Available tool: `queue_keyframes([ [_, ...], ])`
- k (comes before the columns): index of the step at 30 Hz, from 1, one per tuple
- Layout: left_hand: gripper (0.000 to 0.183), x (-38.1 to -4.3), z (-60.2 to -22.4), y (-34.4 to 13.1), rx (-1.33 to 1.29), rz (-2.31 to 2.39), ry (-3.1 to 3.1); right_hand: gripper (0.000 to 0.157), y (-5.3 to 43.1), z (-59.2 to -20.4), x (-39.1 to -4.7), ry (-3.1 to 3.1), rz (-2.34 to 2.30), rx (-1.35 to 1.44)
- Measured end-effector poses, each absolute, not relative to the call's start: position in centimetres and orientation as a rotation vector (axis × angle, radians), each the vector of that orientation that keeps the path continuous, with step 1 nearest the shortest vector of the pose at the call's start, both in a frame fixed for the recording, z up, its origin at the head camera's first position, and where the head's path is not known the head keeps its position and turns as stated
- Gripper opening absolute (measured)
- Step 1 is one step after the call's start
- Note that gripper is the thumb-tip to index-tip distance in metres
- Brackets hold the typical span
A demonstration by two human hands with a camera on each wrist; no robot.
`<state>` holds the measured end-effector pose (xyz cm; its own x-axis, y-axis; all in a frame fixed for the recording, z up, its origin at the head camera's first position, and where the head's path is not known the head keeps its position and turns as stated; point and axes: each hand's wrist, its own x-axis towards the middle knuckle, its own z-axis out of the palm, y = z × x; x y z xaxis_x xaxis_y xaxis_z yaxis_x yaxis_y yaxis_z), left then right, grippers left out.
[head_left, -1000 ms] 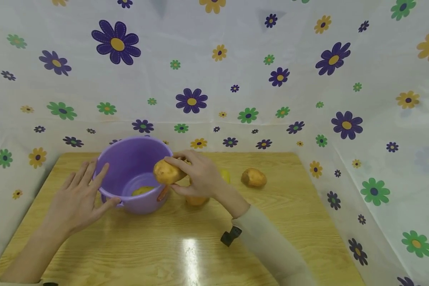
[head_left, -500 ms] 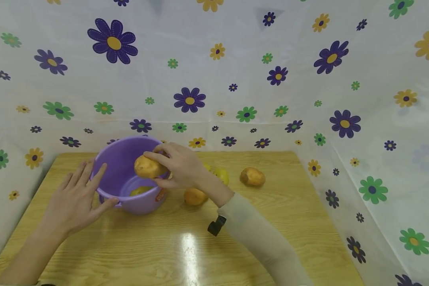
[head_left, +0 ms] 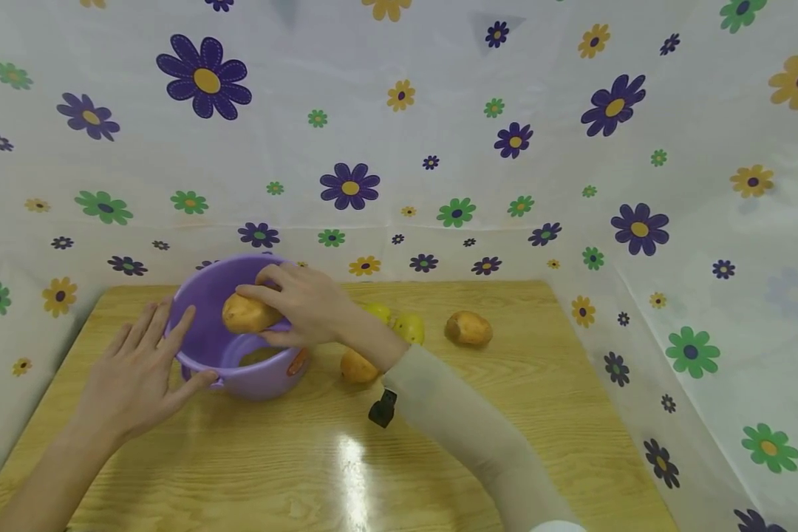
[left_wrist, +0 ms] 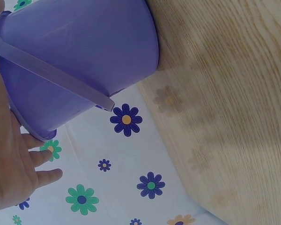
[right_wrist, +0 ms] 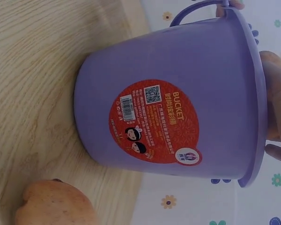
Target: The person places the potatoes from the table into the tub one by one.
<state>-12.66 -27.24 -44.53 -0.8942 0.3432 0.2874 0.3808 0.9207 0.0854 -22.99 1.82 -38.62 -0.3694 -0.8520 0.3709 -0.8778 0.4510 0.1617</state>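
Observation:
A purple bucket (head_left: 256, 386) stands on the table, its handle (left_wrist: 56, 79) hanging down the side in the left wrist view. My left hand (head_left: 133, 369) lies against its left rim with fingers spread and fairly straight, the thumb at the near side. Over the bucket's mouth, my right hand (head_left: 309, 303) grips a potato (head_left: 242, 315) between thumb and fingers. A yellowish piece (head_left: 259, 355) lies at the bottom of the bucket, partly in shadow. In the right wrist view, the bucket wall (right_wrist: 215, 93) with its red label (right_wrist: 154, 122) hides most of that hand.
To the right of the bucket lie a potato (head_left: 357, 366) and two yellow-green fruits (head_left: 408, 327), partly behind the right forearm. Another potato (head_left: 468, 329) sits farther right on the wooden table (head_left: 505, 399). Flower-printed sheeting (head_left: 439, 111) encloses the back and sides.
My right hand has carried the potato leftward, from beside the right rim to over the bucket's opening. The left hand keeps its place at the rim.

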Motion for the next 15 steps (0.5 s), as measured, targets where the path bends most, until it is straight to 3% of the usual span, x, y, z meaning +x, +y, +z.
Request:
queue_keyframes([
  [15, 0.103, -12.6, -44.5, -27.1, -0.534, -0.196, -2.823, 0.076, -1.2, -38.2, -24.0, -2.468, -0.321, 1.546],
])
